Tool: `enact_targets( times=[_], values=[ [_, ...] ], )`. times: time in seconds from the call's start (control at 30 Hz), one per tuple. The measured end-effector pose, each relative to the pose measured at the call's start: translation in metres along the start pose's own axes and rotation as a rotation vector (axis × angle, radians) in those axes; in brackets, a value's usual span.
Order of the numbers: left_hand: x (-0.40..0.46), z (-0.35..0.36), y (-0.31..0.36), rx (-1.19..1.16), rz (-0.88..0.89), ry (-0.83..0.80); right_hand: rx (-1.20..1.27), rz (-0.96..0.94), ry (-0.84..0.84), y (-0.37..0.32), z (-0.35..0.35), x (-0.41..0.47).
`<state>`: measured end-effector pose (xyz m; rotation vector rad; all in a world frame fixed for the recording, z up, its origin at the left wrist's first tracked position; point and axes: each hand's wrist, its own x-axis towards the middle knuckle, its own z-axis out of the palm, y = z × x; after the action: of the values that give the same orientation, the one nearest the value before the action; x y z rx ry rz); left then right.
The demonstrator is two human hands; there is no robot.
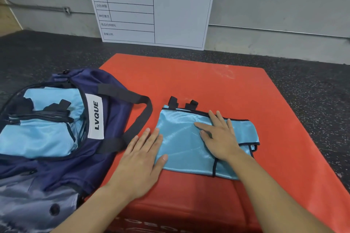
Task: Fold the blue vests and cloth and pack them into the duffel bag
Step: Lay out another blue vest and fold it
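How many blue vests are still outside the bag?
1: a folded blue vest lies on the red mat under both hands. More blue fabric already sits inside the duffel bag; how many pieces is unclear.

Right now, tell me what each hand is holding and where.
Nothing is gripped. The right hand lies flat on the middle of the folded vest; the left hand lies flat at its left edge.

duffel bag (56, 166) cut off at left edge, whiteboard (180, 5) top cropped, mat lettering (151, 227) cropped
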<state>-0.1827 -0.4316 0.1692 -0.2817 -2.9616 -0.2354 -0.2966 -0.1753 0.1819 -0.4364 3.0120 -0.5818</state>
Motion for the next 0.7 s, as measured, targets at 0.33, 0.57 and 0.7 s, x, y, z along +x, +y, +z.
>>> enact_targets(
  times=[0.33,0.57,0.7],
  values=[
    [0.005,0.005,0.0,-0.014,0.001,-0.006,-0.006,-0.015,-0.002,-0.004,0.0,0.007],
    [0.01,0.003,0.007,-0.006,0.012,-0.022,-0.171,0.163,0.06,0.009,-0.002,0.01],
    [0.011,0.001,0.009,-0.03,0.011,-0.038,-0.212,0.327,0.059,0.03,-0.014,0.001]
  ],
)
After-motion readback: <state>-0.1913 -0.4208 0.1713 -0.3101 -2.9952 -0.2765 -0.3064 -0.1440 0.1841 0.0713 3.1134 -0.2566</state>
